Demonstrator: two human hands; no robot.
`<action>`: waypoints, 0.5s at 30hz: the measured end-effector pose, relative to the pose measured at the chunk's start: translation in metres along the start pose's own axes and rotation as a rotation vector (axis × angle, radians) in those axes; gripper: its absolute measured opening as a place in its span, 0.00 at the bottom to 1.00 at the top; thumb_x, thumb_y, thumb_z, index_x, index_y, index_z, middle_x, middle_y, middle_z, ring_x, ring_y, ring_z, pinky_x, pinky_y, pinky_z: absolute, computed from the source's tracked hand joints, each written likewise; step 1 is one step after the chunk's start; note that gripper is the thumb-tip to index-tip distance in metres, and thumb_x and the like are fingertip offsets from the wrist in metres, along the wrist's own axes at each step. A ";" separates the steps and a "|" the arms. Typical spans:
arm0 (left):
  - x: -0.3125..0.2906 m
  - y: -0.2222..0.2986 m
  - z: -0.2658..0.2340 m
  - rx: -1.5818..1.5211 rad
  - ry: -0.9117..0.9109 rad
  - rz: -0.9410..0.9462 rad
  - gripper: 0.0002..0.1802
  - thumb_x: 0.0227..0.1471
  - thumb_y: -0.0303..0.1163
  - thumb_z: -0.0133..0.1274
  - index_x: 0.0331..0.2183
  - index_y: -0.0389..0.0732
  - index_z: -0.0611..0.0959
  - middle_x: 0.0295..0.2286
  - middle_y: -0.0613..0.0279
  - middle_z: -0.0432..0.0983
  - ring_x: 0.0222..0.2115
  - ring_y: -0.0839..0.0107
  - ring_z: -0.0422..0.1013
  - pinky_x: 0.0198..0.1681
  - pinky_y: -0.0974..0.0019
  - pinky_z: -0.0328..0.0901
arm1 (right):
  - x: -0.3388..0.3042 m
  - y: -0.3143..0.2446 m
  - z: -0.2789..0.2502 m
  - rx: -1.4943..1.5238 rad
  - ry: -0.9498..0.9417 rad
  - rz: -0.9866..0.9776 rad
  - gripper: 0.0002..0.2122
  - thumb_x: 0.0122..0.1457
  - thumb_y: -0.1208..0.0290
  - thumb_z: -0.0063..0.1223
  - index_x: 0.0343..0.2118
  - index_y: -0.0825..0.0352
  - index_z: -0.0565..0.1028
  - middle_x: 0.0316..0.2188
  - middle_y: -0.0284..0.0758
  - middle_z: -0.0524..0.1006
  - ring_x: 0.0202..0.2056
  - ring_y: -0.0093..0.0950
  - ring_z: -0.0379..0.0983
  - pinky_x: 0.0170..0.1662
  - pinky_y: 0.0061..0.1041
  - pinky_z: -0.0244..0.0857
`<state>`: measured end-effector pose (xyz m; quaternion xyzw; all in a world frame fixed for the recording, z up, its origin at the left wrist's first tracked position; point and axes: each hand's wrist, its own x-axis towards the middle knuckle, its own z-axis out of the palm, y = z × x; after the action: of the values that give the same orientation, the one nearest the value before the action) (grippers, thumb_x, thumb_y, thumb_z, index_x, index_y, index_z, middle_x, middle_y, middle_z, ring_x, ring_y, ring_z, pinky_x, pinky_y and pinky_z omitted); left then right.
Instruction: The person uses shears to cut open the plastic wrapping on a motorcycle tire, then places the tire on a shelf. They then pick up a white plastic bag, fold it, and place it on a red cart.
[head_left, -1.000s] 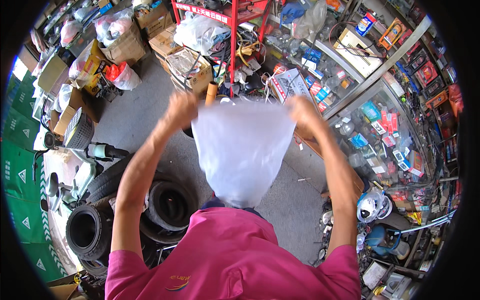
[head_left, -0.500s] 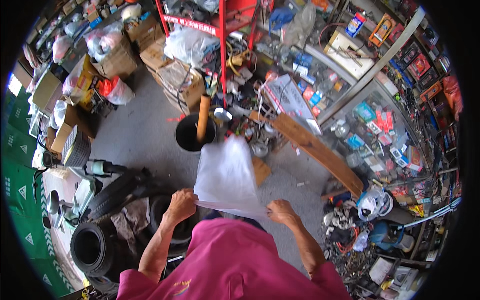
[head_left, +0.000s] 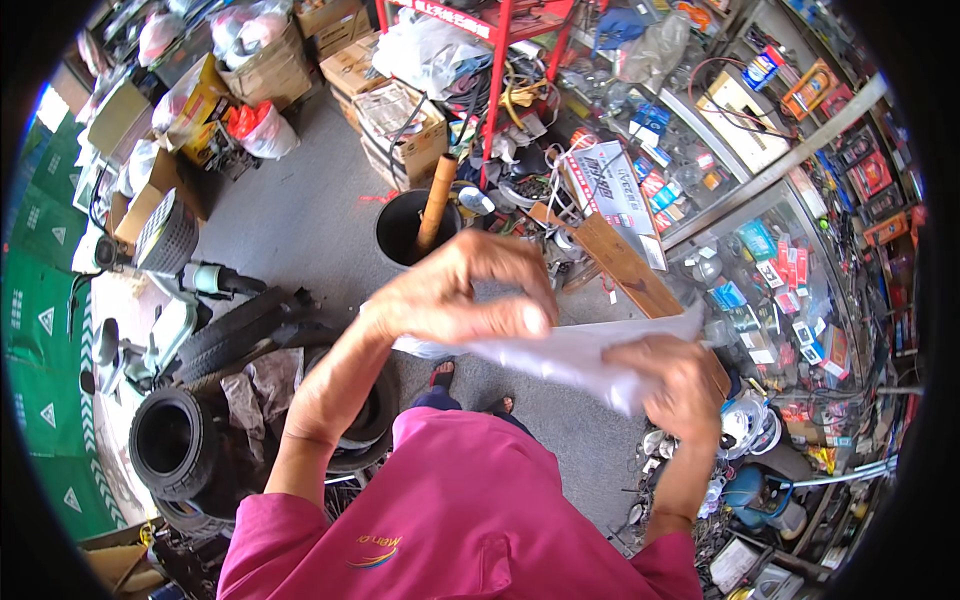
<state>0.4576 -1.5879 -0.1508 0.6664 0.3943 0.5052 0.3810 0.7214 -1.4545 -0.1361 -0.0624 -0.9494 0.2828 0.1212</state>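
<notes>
A white translucent plastic bag, thin and pulled slantwise, stretches in front of my chest. My right hand grips its right end; motion smears the fingers a little. Above the bag's left part hovers my left hand, its fingers curved and its thumb stretched apart from them, with a gap between. Whether that thumb touches the plastic I cannot tell. Part of the bag is hidden behind my left hand and wrist.
Ahead stands a black bucket with a brown tube in it. A wooden plank leans by a glass case of small boxes. Tyres lie at left, cardboard boxes beyond. A red metal rack rises at the back.
My left hand has left the bag's near left edge and moved up and right, opening. My right hand has moved right and slightly up, drawing the bag sideways. The view has shifted slightly.
</notes>
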 end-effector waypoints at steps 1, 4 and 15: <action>-0.001 -0.002 -0.006 -0.032 0.036 0.007 0.21 0.56 0.44 0.50 0.31 0.32 0.81 0.29 0.55 0.75 0.33 0.64 0.71 0.39 0.63 0.64 | -0.005 -0.016 -0.011 0.041 -0.049 -0.030 0.21 0.31 0.82 0.53 0.36 0.69 0.78 0.34 0.43 0.80 0.37 0.39 0.78 0.42 0.35 0.70; -0.008 -0.034 -0.006 -0.071 0.081 -0.140 0.29 0.58 0.53 0.45 0.33 0.32 0.81 0.29 0.55 0.75 0.34 0.68 0.70 0.40 0.65 0.64 | -0.015 -0.056 -0.023 0.023 -0.078 -0.044 0.18 0.34 0.79 0.56 0.35 0.68 0.79 0.34 0.41 0.80 0.39 0.37 0.78 0.41 0.39 0.70; -0.354 -0.244 0.178 0.041 0.520 -1.315 0.32 0.53 0.64 0.39 0.50 0.54 0.77 0.48 0.55 0.73 0.54 0.62 0.64 0.57 0.43 0.51 | -0.107 -0.086 -0.163 0.021 -0.386 0.031 0.05 0.52 0.69 0.52 0.29 0.61 0.68 0.24 0.34 0.77 0.25 0.31 0.74 0.37 0.33 0.69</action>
<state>0.5334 -1.8323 -0.5398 0.1548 0.8028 0.3058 0.4878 0.8630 -1.4611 0.0225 -0.0202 -0.9511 0.3011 -0.0666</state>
